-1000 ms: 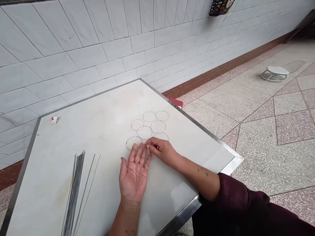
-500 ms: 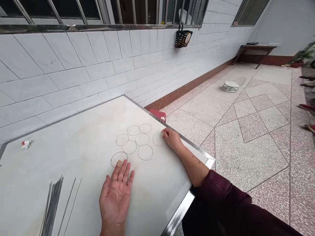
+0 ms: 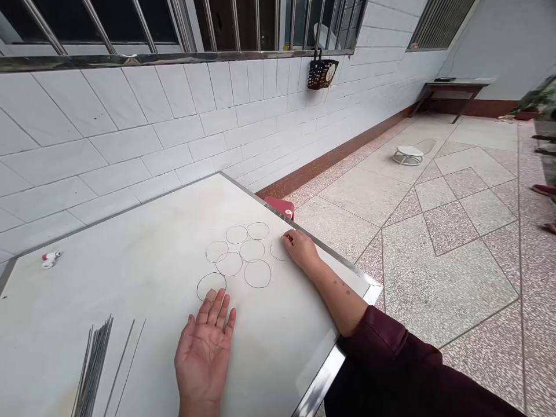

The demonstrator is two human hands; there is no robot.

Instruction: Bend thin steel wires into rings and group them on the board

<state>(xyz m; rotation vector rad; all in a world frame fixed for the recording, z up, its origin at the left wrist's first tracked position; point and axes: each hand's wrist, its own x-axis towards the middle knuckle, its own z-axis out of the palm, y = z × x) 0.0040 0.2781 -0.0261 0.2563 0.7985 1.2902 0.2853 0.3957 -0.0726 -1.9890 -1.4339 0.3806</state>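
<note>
Since a second ago, the right hand (image 3: 300,249) has moved from the left hand (image 3: 203,353) to a ring (image 3: 271,250) near the right edge of the table (image 3: 152,243), thumb and forefinger drawn together, though I cannot tell whether they pinch it. Left fingers lie palm-up, slightly apart, gripping nothing; a brushing fingertip could drag the overlapping rings (image 3: 228,253) mid-table, and a careless tug could send the right-hand one off the edge. Smooth and pale, the table bears wires (image 3: 93,362) at its left, tiled wall (image 3: 174,133) behind, speckled floor (image 3: 473,289) to its right.
</note>
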